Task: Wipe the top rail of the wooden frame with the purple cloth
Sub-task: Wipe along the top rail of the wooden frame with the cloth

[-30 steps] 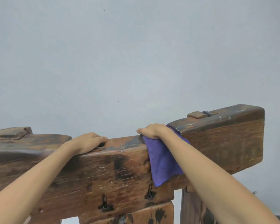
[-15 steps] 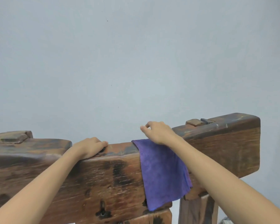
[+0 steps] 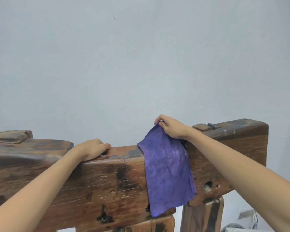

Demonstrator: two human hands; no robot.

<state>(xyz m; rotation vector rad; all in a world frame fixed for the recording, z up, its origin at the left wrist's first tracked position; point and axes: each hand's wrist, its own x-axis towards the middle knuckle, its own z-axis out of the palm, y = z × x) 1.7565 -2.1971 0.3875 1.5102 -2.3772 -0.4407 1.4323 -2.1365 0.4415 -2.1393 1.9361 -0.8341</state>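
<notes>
Nearest to you, the soft purple microfibre cloth (image 3: 167, 171) hangs down the front face of the dark, worn wooden frame (image 3: 107, 178). Most of its length lies flat against the wood, and its lower corner reaches almost to the bottom edge of the beam. It looks light and limp, so I judge it will fold and slide easily and will not keep any shape by itself. You would do well to gather more of it under the palm before you wipe; held only by a corner, it will probably drag behind the hand.

Your right hand (image 3: 172, 128) is closed in a pinch on the upper edge of the cloth and holds that edge raised a little above the top rail (image 3: 124, 150). Your left hand (image 3: 92, 149) is to the left of the cloth, curled over the top rail and pressing on it; it grips the wood only.

Right of the cloth, the rail steps up to a higher part with a small wooden block (image 3: 200, 126) and a dark metal piece (image 3: 213, 126) where the cloth could catch. Left of your left hand there is another raised step. Behind the rail is only a plain grey wall (image 3: 141, 56), so above the rail you have free room.
</notes>
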